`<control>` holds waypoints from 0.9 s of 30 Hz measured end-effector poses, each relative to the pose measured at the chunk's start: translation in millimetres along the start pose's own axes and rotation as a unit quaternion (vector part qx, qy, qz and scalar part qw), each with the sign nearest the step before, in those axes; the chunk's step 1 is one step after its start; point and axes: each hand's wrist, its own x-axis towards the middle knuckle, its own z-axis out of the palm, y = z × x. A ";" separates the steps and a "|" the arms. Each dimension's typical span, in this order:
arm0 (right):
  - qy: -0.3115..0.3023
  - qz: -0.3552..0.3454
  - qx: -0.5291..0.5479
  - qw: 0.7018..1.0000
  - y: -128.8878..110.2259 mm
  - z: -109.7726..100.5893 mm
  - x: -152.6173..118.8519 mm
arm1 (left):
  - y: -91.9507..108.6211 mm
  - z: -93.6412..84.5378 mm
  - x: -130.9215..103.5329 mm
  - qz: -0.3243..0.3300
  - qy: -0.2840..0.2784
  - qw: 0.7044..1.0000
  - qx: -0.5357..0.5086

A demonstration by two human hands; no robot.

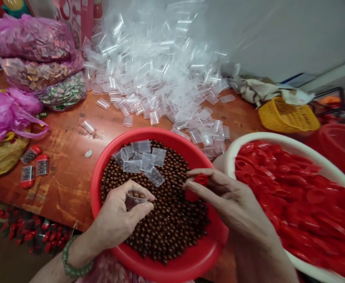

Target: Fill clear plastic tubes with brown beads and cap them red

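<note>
My left hand (122, 214), a green bead bracelet on its wrist, grips a small clear plastic container (135, 198) with brown balls showing at its mouth. A red plastic cap (201, 180) is pinched between the fingers of my right hand (228, 196). Both hands hover over a red basin (101, 165) full of shiny brown balls (166, 220). Several empty clear containers (141, 163) lie on top of the balls. To the right, a white basin (231, 151) holds a heap of red plastic caps (296, 196).
A large pile of clear containers (160, 78) covers the back of the wooden table (72, 149). Three filled, red-capped containers (41, 165) lie at left, near pink bags (36, 43). A yellow basket (288, 116) stands at right. More red-capped pieces (33, 232) lie below the table edge.
</note>
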 end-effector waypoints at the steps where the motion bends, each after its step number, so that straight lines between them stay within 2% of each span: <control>1: 0.014 0.019 0.076 0.997 -4.4 4.2 -1.8 | -1.0 4.0 -1.0 -0.006 -0.001 1.000 -0.018; 3: 0.043 0.031 0.179 0.982 -10.9 15.4 -6.4 | -4.0 11.4 -1.3 -0.023 -0.018 0.997 -0.072; 5: 0.054 0.022 0.213 0.975 -13.7 26.8 -11.9 | -7.8 17.2 0.1 -0.038 -0.025 0.989 -0.138; 11: 0.031 0.030 0.191 0.981 -17.2 42.1 -21.5 | -13.7 21.6 3.9 -0.018 0.067 0.970 -0.231; 15: 0.046 0.005 0.092 0.995 -22.0 46.7 -21.4 | -8.8 18.7 2.7 0.012 0.092 0.978 -0.186; 17: 0.078 -0.058 -0.005 0.995 -21.3 48.9 -22.6 | -5.6 17.6 2.2 0.015 0.091 0.985 -0.144; 19: 0.090 -0.169 -0.119 0.974 -18.3 50.5 -23.9 | -3.8 16.8 2.6 0.008 0.092 0.988 -0.125; 21: 0.048 -0.300 -0.205 0.930 -14.8 51.0 -24.6 | -4.1 16.0 3.9 -0.004 0.092 0.987 -0.130; 23: -0.021 -0.394 -0.253 0.883 -11.9 49.7 -24.7 | -5.9 14.9 5.3 -0.008 0.095 0.984 -0.147; 25: -0.074 -0.423 -0.288 0.856 -10.4 45.1 -24.5 | -7.9 13.7 6.2 -0.006 0.094 0.982 -0.163; 27: -0.122 -0.418 -0.314 0.844 -10.2 36.4 -23.9 | -9.0 12.8 6.0 0.000 0.079 0.981 -0.178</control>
